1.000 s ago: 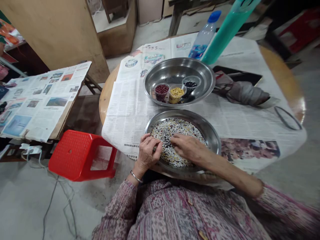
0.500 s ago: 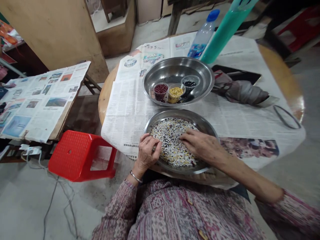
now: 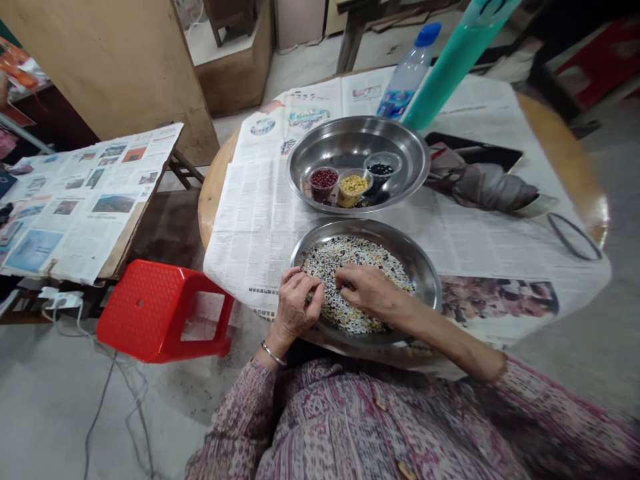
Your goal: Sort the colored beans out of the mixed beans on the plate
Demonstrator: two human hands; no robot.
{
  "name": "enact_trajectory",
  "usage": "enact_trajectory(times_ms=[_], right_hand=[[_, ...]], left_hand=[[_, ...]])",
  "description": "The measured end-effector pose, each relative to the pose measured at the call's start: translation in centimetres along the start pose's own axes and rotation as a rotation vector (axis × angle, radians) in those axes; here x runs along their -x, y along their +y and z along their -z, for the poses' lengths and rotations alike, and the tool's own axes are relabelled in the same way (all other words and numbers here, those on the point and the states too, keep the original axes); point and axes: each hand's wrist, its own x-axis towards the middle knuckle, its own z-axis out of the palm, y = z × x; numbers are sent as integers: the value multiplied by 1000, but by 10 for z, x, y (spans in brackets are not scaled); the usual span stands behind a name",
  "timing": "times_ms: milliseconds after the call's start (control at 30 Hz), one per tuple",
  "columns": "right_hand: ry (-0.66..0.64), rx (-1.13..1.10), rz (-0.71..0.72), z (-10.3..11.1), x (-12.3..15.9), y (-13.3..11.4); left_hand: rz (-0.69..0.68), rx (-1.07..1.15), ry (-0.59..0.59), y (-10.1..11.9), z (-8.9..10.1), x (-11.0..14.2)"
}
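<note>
In front of me is a steel basin (image 3: 425, 260) with a mix of white grains and black, yellow and dark red beans (image 3: 350, 257) spread inside. My left hand (image 3: 296, 301) is at its left rim, fingers curled toward the thumb; anything inside them is hidden. Over the mix, my right hand (image 3: 367, 288) has its fingers bent and pressed together, touching the grains, and what they hold is too small to see. Behind stands a second steel basin (image 3: 345, 143) with three clear cups: red beans (image 3: 323, 183), yellow beans (image 3: 353, 189) and black beans (image 3: 382, 167).
Newspaper (image 3: 245, 220) covers the round table. Behind the far basin stand a blue-capped bottle (image 3: 407, 77) and a tall green container (image 3: 450, 73). A folded umbrella (image 3: 493, 187) lies at the right. A red stool (image 3: 145, 310) and a newspaper-covered table (image 3: 95, 193) are at the left.
My right hand has moved left across the grains, closer to my left hand, and its fingers are more curled. My left hand has stayed at the rim.
</note>
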Motion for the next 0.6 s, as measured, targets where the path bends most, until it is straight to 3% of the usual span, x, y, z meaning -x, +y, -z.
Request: enact_trajectory(times_ms=[133,267,400,500,600], right_hand=[[-49,-138,96,-1,20,-3],[-121,-122,252,-17,39,-14],[-13,-36,350,-25,28,-17],[82,107,300,-14,12,-8],[207,252,147,3,3,8]], left_hand=[[11,-1,-18,0,0,0],[16,2,-11,0,0,0],[30,1,-21,0,0,1],[22,2,-14,-1,-1,1],[22,-2,-9,-1,-1,1]])
